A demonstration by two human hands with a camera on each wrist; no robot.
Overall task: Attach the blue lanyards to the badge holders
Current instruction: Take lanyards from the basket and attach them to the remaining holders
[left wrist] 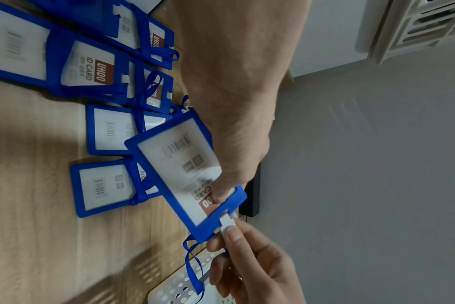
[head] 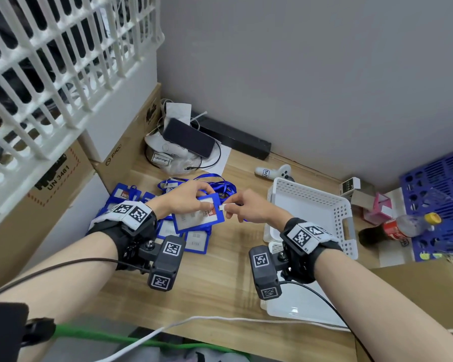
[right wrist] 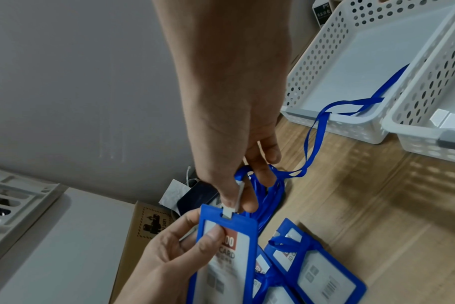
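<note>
Holding the badge holder (head: 198,215) above the wooden table (head: 220,283), the left hand (head: 187,198) pinches it near its slotted end, thumb on the clear face; the right hand (head: 249,207) pinches the white clip (head: 226,206) of the blue lanyard (right wrist: 317,131), and this clip is touching the slot of the holder. To do this step well, I think the person should keep the holder steady and the slot turned to the clip; then push the clip straight through, not at an angle, because the strap is thin and can bend. The holder lies between both hands, just beside the right fingertips (left wrist: 231,230); the ribbon hangs from the right hand toward the white basket (head: 335,205); other holders (left wrist: 104,127) lie on the table, under the held holder.
</note>
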